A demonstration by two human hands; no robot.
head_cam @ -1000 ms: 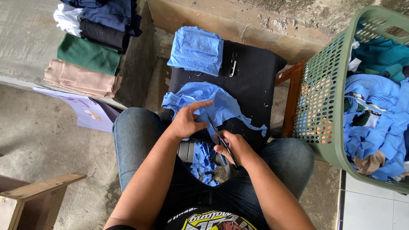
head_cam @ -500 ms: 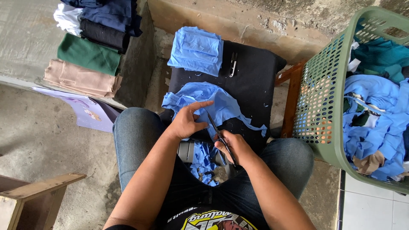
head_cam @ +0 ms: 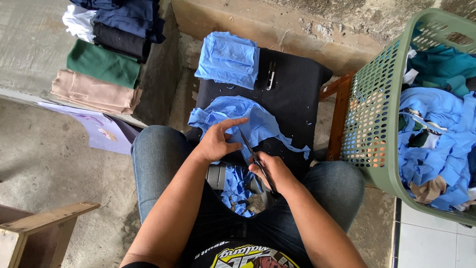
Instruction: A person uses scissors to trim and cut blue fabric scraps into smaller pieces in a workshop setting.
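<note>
Left hand (head_cam: 216, 142) presses the light-blue cut fabric piece (head_cam: 248, 119) flat on the black cloth-covered desk (head_cam: 297, 94), grip splayed, so right hand (head_cam: 270, 171), closed around dark scissors (head_cam: 255, 158), can trim it.

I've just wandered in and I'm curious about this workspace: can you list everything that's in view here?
Blue cloth piece: one, light blue, on the black board, under the left hand.
Scissors: one pair, dark, in the right hand, blades at the cloth.
Black board: one, across the knees.
Folded blue cloth: one stack, far end of the board.
Small snips: one, dark, beside that stack.
Blue scraps: a heap, between the legs.
Basket: one, green, right side, full of mostly blue fabric.
Folded clothes: one pile, beige, green, black, white, navy, on the ledge at left.
Wooden piece: one, lower left.
Left hand: pressing the cloth.
Right hand: gripping the scissors.
</note>
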